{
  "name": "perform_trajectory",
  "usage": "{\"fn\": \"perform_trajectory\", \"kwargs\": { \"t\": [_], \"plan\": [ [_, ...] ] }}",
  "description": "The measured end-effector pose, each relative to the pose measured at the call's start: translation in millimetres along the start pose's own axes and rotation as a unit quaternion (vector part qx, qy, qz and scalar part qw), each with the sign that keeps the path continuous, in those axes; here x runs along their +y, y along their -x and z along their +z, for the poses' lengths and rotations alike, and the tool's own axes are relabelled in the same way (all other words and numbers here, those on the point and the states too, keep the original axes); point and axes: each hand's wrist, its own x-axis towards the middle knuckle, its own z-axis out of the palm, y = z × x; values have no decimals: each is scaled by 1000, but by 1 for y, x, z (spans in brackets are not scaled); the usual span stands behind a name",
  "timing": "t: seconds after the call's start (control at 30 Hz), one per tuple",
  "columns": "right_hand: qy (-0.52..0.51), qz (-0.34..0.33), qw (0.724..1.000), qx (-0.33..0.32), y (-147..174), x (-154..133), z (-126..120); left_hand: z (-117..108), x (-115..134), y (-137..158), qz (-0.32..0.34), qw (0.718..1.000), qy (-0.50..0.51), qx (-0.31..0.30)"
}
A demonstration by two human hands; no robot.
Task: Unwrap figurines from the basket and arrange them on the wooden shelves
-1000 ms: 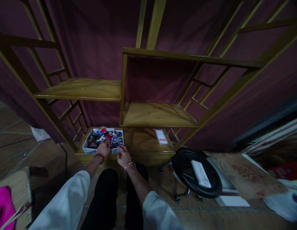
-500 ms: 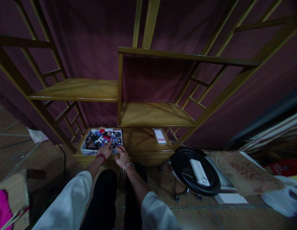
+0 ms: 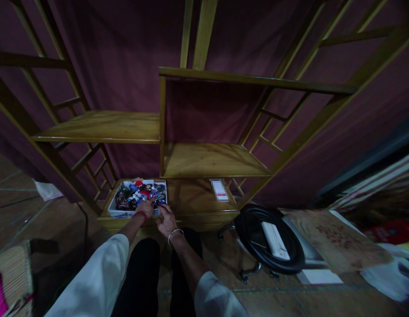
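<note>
A: How are the left hand point(image 3: 145, 208) and right hand point(image 3: 167, 221) shown?
B: Fingers point(image 3: 150, 203) partly curled; any hold cannot be told. Trinkets point(image 3: 127, 199) in the box point(image 3: 123, 214), at the fingertips, are best parted lightly

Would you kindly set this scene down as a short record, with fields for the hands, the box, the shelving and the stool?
Left hand: the left hand, with a red beaded bracelet, reaches over the box's near edge
Right hand: the right hand, with a silver-coloured bangle, is at the box's near right corner
Grip: unclear for both
Box: white box of mixed small items
Shelving: wooden unit; box at left of its lowest level, white item at right
Stool: black wheeled stool bearing a long white object
</note>
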Motion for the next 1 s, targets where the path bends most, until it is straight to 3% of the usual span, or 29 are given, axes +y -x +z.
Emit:
{"fn": "perform_trajectory", "kwargs": {
  "t": [0.37, 0.63, 1.0],
  "plan": [
    [-12, 31, 999, 0, 1, -4, 5, 1, 10, -4, -22, 1000, 8, 5],
    [-24, 37, 999, 12, 1, -10, 9, -1, 9, 2, -33, 996, 24, 74],
    [-39, 51, 998, -2, 1, -18, 10, -18, -11, -5, -34, 983, 65, 169]
  ]
}}
